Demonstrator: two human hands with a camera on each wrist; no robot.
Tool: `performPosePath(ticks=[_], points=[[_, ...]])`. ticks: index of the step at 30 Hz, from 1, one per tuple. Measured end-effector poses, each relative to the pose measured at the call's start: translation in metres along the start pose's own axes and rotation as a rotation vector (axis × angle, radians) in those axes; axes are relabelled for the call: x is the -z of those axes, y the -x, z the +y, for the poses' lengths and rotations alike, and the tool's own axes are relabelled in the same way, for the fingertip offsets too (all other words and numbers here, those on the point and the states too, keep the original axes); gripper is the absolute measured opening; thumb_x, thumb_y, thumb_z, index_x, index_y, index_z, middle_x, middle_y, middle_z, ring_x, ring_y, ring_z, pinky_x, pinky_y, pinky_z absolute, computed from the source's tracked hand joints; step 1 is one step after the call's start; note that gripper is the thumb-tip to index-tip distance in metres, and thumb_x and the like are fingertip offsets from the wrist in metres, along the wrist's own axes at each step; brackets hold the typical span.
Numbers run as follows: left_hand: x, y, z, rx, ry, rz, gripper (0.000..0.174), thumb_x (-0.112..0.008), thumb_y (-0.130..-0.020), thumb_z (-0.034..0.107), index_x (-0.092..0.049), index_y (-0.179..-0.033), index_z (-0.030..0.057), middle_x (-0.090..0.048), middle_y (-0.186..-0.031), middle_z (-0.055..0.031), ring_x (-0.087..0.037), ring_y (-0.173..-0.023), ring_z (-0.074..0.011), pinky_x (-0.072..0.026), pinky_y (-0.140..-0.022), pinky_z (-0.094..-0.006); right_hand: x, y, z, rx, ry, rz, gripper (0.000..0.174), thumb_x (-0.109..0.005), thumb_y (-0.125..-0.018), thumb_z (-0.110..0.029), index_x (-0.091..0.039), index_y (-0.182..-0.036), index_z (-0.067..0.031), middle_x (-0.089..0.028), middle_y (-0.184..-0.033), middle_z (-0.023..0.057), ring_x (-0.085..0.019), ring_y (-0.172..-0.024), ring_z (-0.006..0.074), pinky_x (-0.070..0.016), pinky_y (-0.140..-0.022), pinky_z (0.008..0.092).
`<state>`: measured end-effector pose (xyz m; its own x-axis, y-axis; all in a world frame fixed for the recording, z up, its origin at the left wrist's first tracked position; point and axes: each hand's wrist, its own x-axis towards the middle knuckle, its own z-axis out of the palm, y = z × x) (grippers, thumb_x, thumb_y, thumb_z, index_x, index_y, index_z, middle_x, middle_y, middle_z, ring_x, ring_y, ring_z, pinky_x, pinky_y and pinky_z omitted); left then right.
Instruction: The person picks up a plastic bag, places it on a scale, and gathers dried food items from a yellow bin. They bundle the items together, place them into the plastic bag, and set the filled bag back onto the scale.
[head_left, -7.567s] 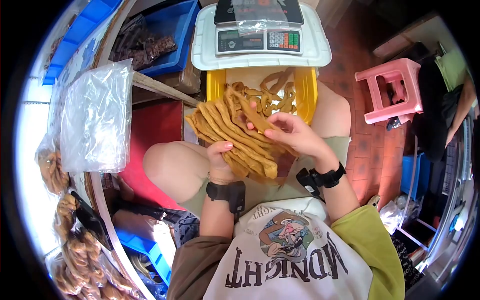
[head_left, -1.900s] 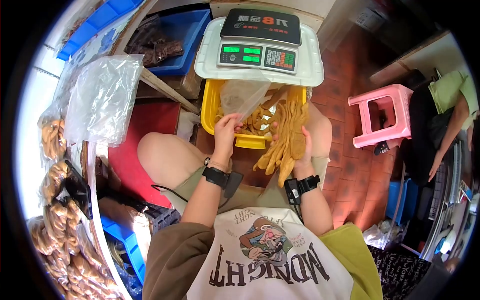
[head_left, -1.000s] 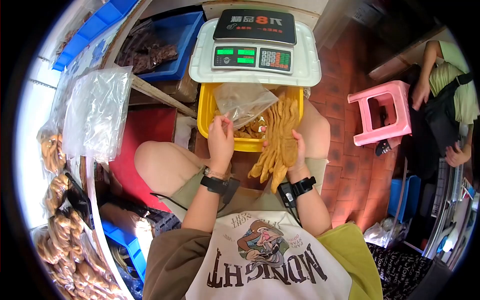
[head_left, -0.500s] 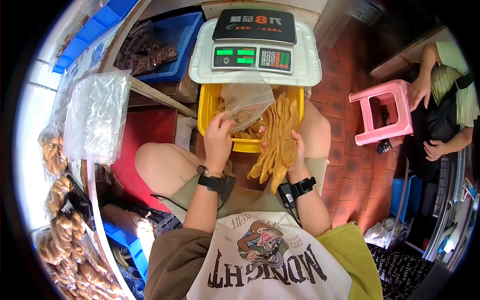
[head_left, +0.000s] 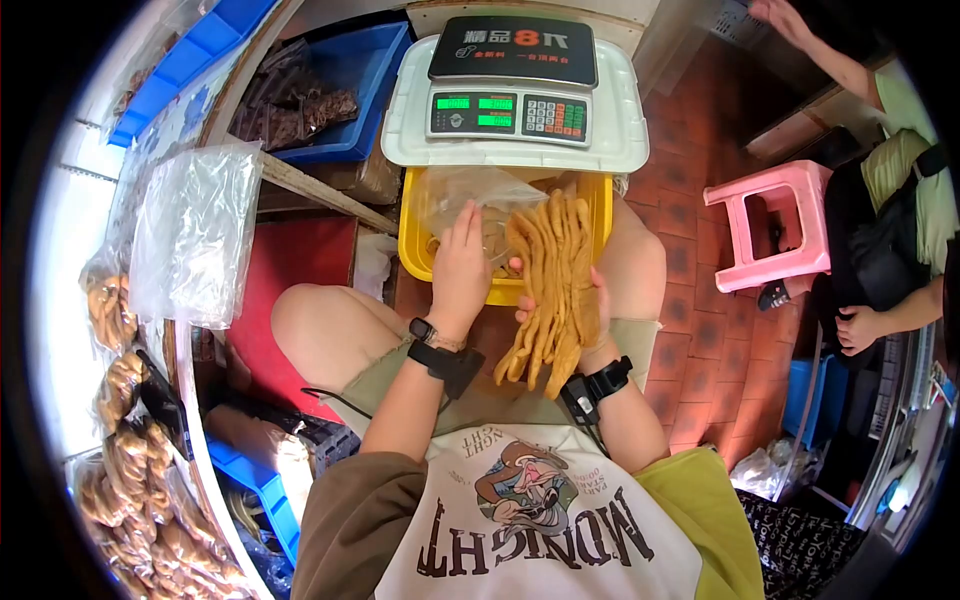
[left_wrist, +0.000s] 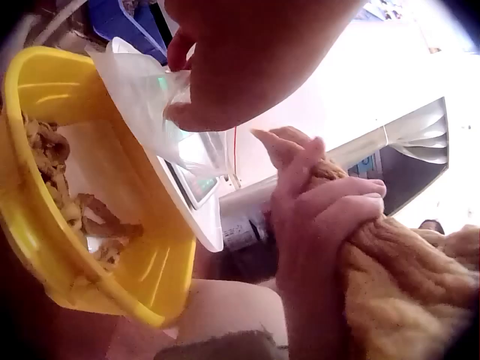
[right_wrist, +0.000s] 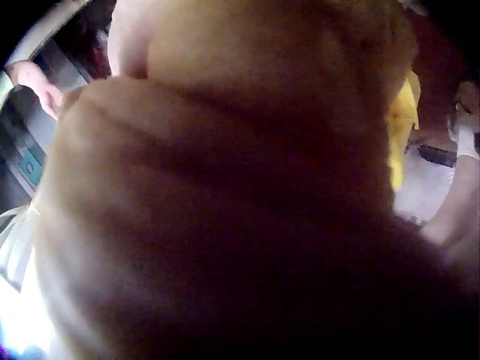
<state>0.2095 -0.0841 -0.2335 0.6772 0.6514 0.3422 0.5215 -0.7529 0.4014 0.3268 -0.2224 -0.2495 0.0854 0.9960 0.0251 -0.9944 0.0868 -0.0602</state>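
A clear plastic bag lies over the yellow bin. The left hand is at the bag's near edge; in the left wrist view that hand pinches the bag between thumb and finger. Just to the right, the right hand grips a bundle of long, wrinkled tan strips, its fingers wrapped round them in the left wrist view. Dark and blurred, the bundle fills most of the right wrist view. Loose tan pieces lie inside the bin.
A lit scale rests on a white lid behind the bin. At left are a blue tray, flat plastic bags and bagged tan goods. A pink stool and another person are at right.
The bundle has shifted slightly left and stands closer to the left hand, which has moved right and turned with its fingers pointing away. The other person has raised an arm.
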Motion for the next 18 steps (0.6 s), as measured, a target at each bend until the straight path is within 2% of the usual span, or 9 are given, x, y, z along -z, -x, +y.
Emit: performPosePath(ticks=[2,4,8,10,14,16,18], points=[[0.003,-0.003,0.004,-0.013,0.06,-0.014,0.059,-0.052,-0.071,-0.01,-0.042,-0.129,-0.0054,-0.042,-0.135,-0.0162,-0.049,-0.107,-0.034,-0.0436,-0.091,-0.0396,0.003,0.001,0.001,-0.021,-0.043,0.018,0.072,-0.042,-0.087,-0.047,-0.027,-0.141,-0.0002,-0.04,-0.135,0.0234,-0.059,-0.089,0.035,-0.0491,-0.079,0.0498],[0.005,-0.008,0.008,0.003,0.185,0.015,0.06,-0.053,-0.076,-0.007,-0.038,-0.134,-0.0031,-0.041,-0.135,-0.018,-0.044,-0.118,-0.0364,-0.0387,-0.099,-0.0392,0.004,0.003,0.001,-0.078,-0.007,0.139,0.067,-0.04,-0.089,-0.044,-0.031,-0.138,0.0015,-0.045,-0.13,0.0245,-0.059,-0.093,0.0383,-0.0488,-0.082,0.0524],[0.014,-0.015,0.015,-0.07,0.18,-0.05,0.056,-0.05,-0.079,-0.007,-0.038,-0.134,-0.003,-0.04,-0.136,-0.0174,-0.043,-0.12,-0.0356,-0.0384,-0.099,-0.0388,0.013,0.006,-0.001,-0.116,-0.026,0.147,0.063,-0.039,-0.09,-0.042,-0.035,-0.135,0.0021,-0.051,-0.123,0.025,-0.059,-0.098,0.0408,-0.0484,-0.084,0.0536],[0.016,-0.017,0.017,-0.198,0.124,-0.027,0.059,-0.051,-0.072,-0.009,-0.041,-0.13,-0.0047,-0.04,-0.137,-0.0153,-0.047,-0.112,-0.0331,-0.0433,-0.093,-0.0375,0.013,0.006,-0.002,-0.141,-0.013,0.153,0.061,-0.039,-0.091,-0.042,-0.038,-0.133,0.0018,-0.056,-0.117,0.0244,-0.058,-0.1,0.042,-0.0482,-0.085,0.0539],[0.024,-0.024,0.023,-0.244,0.084,-0.043,0.059,-0.051,-0.07,-0.009,-0.043,-0.129,-0.0037,-0.041,-0.137,-0.0128,-0.049,-0.105,-0.0312,-0.0444,-0.091,-0.0365,0.015,0.005,-0.002,-0.16,0.021,0.205,0.06,-0.039,-0.091,-0.042,-0.038,-0.133,0.0016,-0.055,-0.119,0.0242,-0.059,-0.099,0.0425,-0.0485,-0.085,0.0536],[0.027,-0.027,0.024,-0.297,0.051,-0.111,0.06,-0.053,-0.07,-0.008,-0.045,-0.129,0.0008,-0.042,-0.138,-0.0092,-0.05,-0.104,-0.0307,-0.0442,-0.09,-0.0374,0.015,0.005,-0.001,-0.16,0.023,0.198,0.06,-0.04,-0.091,-0.041,-0.039,-0.133,0.0014,-0.055,-0.119,0.0235,-0.059,-0.099,0.0424,-0.0485,-0.085,0.0536],[0.029,-0.026,0.027,-0.35,0.02,-0.115,0.06,-0.054,-0.068,-0.007,-0.047,-0.128,0.0013,-0.043,-0.139,-0.0069,-0.051,-0.102,-0.0289,-0.0451,-0.087,-0.0362,0.017,0.004,-0.001,-0.156,0.032,0.194,0.059,-0.04,-0.091,-0.041,-0.039,-0.133,0.0012,-0.055,-0.119,0.023,-0.059,-0.1,0.0424,-0.0486,-0.085,0.0534]])
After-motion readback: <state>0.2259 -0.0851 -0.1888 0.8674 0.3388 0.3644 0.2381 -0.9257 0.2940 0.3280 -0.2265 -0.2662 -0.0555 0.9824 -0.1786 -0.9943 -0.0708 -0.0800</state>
